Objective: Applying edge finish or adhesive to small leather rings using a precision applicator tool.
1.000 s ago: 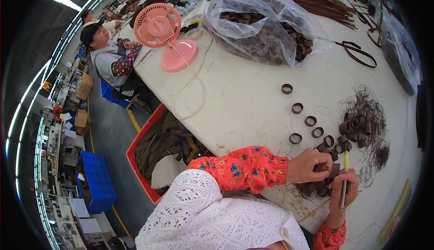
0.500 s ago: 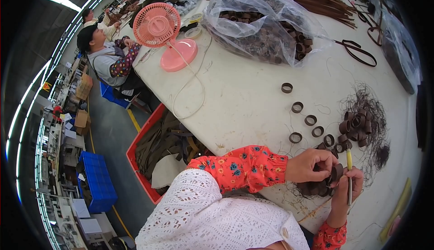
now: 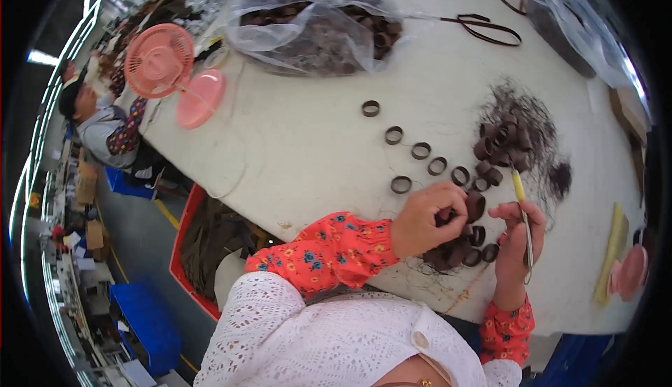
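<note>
My left hand (image 3: 421, 222) is curled shut on a brown ring (image 3: 444, 213) above a low heap of similar rings (image 3: 449, 252) near the table's front. To its right, my right hand (image 3: 517, 240) grips a slim metal tool with a yellow upper part (image 3: 517, 185), its index finger reaching toward the left hand. Several loose rings (image 3: 421, 150) lie spaced out behind my hands. A second pile of rings (image 3: 504, 138) sits in a tangle of dark threads (image 3: 558, 180), just beyond the tool's tip.
A plastic bag of rings (image 3: 308, 40) and a pink fan (image 3: 157, 60) stand at the back of the table (image 3: 301, 128). A co-worker (image 3: 105, 135) sits at the left. A red bin (image 3: 185, 229) is below the edge. Yellow and pink items (image 3: 606, 261) lie at the right.
The view has shifted, so the fan, bag and rings appear further left and higher. My right index finger has lifted toward the left hand, the tool still in that hand.
</note>
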{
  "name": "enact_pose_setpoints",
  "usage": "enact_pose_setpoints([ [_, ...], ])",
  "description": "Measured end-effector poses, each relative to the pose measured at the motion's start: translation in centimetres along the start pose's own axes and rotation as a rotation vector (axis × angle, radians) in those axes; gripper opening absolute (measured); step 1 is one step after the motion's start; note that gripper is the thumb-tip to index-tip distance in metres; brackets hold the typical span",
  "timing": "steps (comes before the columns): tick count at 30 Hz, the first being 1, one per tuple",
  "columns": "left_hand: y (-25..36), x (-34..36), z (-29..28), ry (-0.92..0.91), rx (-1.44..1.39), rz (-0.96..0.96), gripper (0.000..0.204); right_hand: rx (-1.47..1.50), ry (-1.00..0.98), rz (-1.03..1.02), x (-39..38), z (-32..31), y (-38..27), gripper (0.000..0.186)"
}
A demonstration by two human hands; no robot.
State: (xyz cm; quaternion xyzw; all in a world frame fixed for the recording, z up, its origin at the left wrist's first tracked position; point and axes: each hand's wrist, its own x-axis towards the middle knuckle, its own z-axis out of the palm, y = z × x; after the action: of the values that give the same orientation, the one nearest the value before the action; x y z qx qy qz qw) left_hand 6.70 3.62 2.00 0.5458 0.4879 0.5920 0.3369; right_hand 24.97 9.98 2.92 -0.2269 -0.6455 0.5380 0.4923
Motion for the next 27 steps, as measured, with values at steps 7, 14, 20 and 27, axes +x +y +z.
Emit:
enact_pose_setpoints([
  [7,-1.0,0.6,-0.1,0.036,0.109,-0.03,0.01,0.076,-0.07,0.031,0.3,-1.0,-0.6,0.027],
  [14,-0.8,0.2,0.2,0.042,0.168,0.005,0.011,0.049,-0.13,-0.007,0.0,-1.4,-0.1,0.021],
  [20,-0.8,0.2,0.1,0.055,0.233,0.042,0.012,0.068,-0.112,0.02,-0.1,-1.3,-0.1,0.022],
  [27,-0.8,0.1,0.0,0.037,0.284,0.099,0.014,0.005,-0.096,0.048,-0.1,-1.0,-0.3,0.026],
])
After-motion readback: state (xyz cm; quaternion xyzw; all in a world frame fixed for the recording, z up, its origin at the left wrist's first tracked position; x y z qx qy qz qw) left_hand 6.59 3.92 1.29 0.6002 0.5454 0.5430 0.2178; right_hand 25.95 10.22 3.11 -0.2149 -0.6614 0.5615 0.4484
